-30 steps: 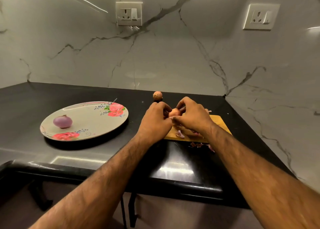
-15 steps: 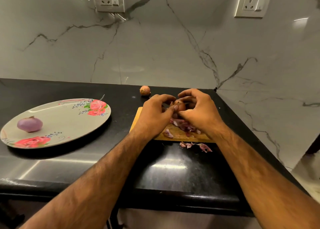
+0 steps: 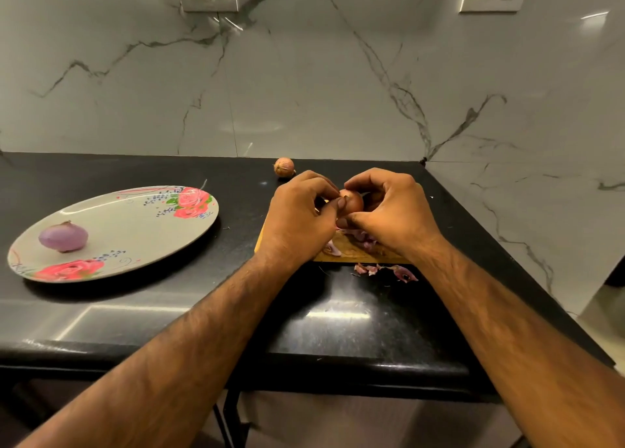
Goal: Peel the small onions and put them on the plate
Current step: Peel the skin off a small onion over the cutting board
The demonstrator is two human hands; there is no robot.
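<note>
Unmoved, left hand [image 3: 297, 217] and right hand [image 3: 395, 210] grip onion [image 3: 353, 201], half hiding board [image 3: 348, 254]

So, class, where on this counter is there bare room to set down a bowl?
Free: the counter behind the plate, up to the wall; also the near counter before the peels. Crowded: the cutting board, under left hand, right hand and onion.

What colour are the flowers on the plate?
Pink-red roses with green leaves on the round grey plate, in the head view.
</note>
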